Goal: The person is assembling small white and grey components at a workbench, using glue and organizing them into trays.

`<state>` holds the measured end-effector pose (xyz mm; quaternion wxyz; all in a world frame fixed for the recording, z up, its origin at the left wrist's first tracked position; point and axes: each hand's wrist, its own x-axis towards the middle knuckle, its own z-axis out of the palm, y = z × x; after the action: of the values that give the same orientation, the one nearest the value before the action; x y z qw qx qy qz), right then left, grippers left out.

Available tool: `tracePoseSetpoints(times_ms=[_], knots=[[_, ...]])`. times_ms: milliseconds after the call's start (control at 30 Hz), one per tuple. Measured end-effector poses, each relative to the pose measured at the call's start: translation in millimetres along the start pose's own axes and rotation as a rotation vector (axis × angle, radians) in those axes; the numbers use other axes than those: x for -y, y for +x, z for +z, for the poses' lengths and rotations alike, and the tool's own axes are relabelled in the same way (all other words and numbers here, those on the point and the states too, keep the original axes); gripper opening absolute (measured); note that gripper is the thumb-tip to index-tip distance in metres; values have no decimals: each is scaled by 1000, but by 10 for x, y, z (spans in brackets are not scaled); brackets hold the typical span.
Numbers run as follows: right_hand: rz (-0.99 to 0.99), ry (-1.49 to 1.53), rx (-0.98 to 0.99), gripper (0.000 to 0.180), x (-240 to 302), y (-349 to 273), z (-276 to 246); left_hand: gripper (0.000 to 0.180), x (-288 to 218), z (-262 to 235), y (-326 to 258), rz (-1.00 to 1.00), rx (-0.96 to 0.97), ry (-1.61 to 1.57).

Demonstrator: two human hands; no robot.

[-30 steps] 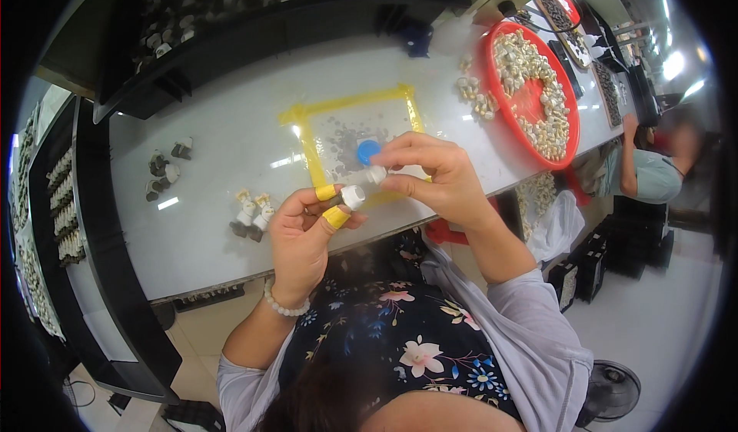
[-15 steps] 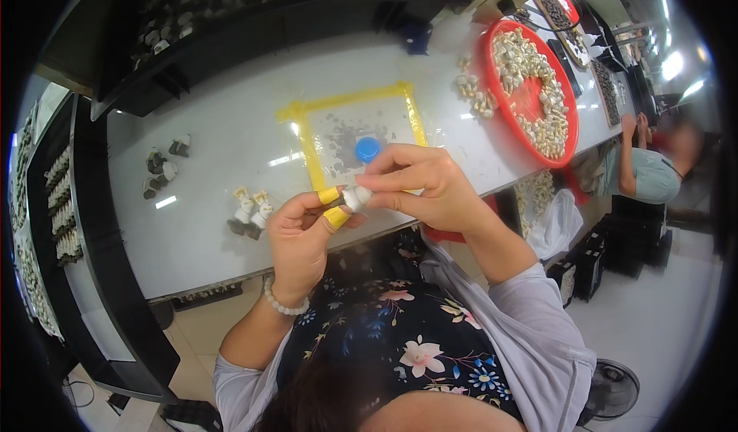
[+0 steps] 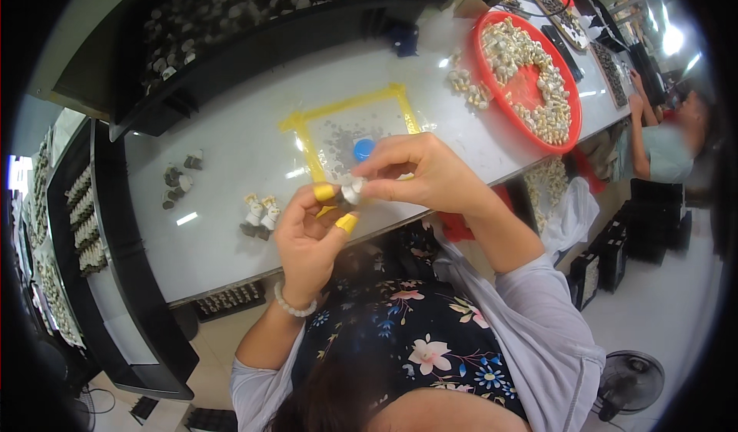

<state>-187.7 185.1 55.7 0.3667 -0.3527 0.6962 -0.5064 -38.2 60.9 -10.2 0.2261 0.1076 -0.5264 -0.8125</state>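
Note:
A small white figurine (image 3: 353, 191) with a dark end is held up over the near table edge. My right hand (image 3: 430, 177) pinches its white part between thumb and forefinger. My left hand (image 3: 307, 236) has yellow tape on thumb and forefinger. Its bent fingers steady the dark end, with the forefinger against it and the thumb tip a little below; the other fingertips are partly hidden. To the left, two white chef-like figurines (image 3: 260, 215) with yellowish tops lie on the table. Behind my hands is a blue round cap (image 3: 364, 150).
Yellow tape (image 3: 346, 108) frames a patch of small dark spots on the white table (image 3: 231, 171). At right stands a red basin (image 3: 574, 117) of cream-coloured pieces. Several dark-and-white pieces (image 3: 178, 178) lie left. A black shelf (image 3: 146, 278) borders that side. A person (image 3: 665, 151) works far right.
My left thumb has moved away from the forefinger and the figurine. The figurine stays between my hands, now turned slightly. The whole view has shifted a little.

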Motion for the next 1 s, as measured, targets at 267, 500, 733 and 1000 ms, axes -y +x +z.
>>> tracePoseSetpoints(times_ms=[267, 500, 733, 1000], knots=[[-18, 320, 15, 21, 70, 34, 100, 25, -196, -143, 17, -430, 11, -562], [-645, 386, -47, 25, 105, -202, 298, 28, -286, -135, -13, -473, -85, -833], [-798, 1078, 673, 31, 745, -406, 887, 33, -330, -216, -71, -422, -80, -847], [-674, 1359, 1040, 34, 940, -498, 1153, 34, -493, -281, -208, -214, -141, -675]])
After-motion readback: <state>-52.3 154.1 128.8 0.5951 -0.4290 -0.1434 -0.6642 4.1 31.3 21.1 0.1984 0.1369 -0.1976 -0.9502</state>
